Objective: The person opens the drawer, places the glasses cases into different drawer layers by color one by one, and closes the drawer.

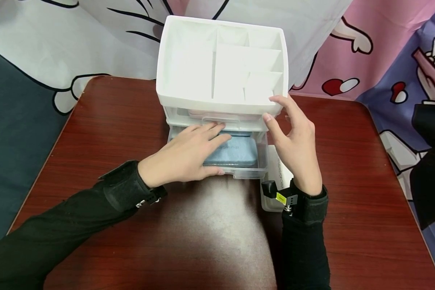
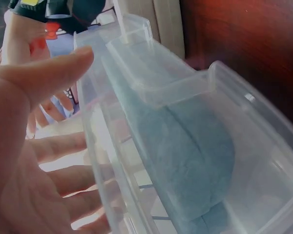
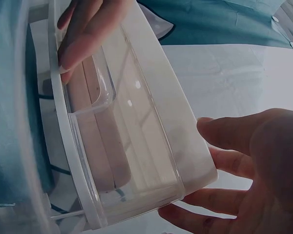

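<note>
A white drawer organizer (image 1: 221, 105) stands near the table's back edge. Its clear lower drawer (image 1: 249, 173) is pulled out and holds a blue case with printed letters (image 1: 232, 155). My left hand (image 1: 186, 151) lies across this drawer's left side, fingers straight and spread below the upper drawer's handle, thumb by the front edge. In the left wrist view its palm (image 2: 19, 165) faces the clear drawer wall. At the organizer's front right corner, my right hand (image 1: 297, 141) rests with relaxed fingers. The right wrist view shows its thumb (image 3: 229, 129) against the white rim and the other fingers along the side.
The organizer's divided top tray (image 1: 190, 60) faces up. Behind the clear upper drawer front, a pinkish item (image 3: 105, 146) shows. A white case with lettering (image 1: 275, 171) lies beside the lower drawer, partly hidden by my right wrist. Patterned cloth (image 1: 333, 52) hangs behind the table (image 1: 366, 193).
</note>
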The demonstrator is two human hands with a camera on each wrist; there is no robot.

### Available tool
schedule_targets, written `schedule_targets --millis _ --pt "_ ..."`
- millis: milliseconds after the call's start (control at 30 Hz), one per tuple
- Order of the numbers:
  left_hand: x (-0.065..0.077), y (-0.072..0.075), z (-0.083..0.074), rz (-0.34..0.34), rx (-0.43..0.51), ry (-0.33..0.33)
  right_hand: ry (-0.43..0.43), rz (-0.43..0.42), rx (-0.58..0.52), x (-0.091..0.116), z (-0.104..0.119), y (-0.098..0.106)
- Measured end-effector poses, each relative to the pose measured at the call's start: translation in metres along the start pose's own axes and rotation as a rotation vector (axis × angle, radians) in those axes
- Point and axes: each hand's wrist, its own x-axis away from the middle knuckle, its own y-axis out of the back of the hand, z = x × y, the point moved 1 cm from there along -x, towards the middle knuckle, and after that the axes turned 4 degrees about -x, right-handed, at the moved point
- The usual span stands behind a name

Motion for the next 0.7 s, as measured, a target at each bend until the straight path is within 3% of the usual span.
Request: schedule_targets --millis 700 --pt "-0.0023 -0.0021 -0.0003 -0.12 -0.025 -0.002 0.0 -0.003 -0.005 0.0002 0.0001 -0.0009"
